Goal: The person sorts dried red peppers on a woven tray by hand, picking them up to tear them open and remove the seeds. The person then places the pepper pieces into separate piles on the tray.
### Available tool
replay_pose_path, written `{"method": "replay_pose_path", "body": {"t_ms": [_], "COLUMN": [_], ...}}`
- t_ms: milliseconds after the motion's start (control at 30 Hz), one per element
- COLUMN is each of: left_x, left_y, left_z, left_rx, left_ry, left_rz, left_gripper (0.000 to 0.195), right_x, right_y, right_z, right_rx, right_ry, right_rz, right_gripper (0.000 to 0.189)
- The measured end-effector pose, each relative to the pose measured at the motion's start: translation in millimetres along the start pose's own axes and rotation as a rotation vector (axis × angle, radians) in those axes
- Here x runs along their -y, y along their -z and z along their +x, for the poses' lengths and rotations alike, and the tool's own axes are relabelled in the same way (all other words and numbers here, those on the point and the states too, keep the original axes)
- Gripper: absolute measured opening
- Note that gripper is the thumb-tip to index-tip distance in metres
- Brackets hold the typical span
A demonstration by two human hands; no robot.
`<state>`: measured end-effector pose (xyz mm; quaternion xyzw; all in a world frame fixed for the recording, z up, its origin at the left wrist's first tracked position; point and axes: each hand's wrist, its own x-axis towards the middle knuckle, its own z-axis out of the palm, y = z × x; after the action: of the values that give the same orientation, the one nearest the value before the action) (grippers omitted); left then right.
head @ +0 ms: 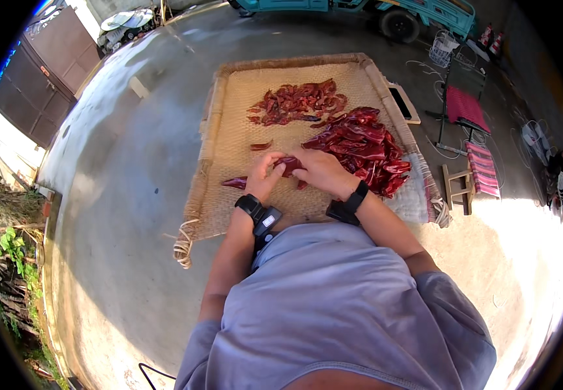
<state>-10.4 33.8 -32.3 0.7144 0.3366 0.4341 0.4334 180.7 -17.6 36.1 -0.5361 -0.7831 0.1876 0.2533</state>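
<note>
Between my two hands is a dark red dried chili pepper [288, 165], held above a woven mat tray [227, 117] with a bound rim. My left hand [263, 174] grips its left end, and my right hand [324, 169] has its fingers on the right end. Another chili [235, 183] lies just left of my left hand. A small chili piece [261, 146] rests on the weave beyond my fingers. To the right is a heap of large glossy red chilies [366, 144], partly behind my right hand. Farther back spreads a pile of smaller, browner dried chilies [301, 102].
By the tray's right edge, a phone [400, 103] lies on a board. Farther right are a folding chair [466, 107] with a pink seat and a small wooden stool [481, 170] with a striped seat. A teal cargo vehicle [359, 7] stands at the back on the concrete floor [130, 195].
</note>
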Motion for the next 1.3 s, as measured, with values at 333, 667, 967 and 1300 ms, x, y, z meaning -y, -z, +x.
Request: {"method": "replay_pose_path", "body": {"t_ms": [333,667,967,1300], "left_x": [-20,0,-10,-15], "left_y": [13,11,2,-1], "left_z": [-4,-3,-4,-2], "left_rx": [-0.425,-0.161,-0.067,0.212], "left_ry": [0.438,0.653,0.648,0.191], "left_rz": [0.832,1.081,0.959,-0.083], "left_gripper": [0.030,0.025,0.029,0.026], "right_x": [-34,-24,-15,-25], "right_y": [87,74,17,-10], "right_z": [-32,-29,-20,-16], "right_rx": [-0.410,-0.602,0.008,-0.110], "right_ry": [-0.289,-0.040,0.003,0.077], "right_rz": [-0.359,-0.256,-0.068,-0.133], "right_gripper": [0.031,0.029,0.027,0.045]}}
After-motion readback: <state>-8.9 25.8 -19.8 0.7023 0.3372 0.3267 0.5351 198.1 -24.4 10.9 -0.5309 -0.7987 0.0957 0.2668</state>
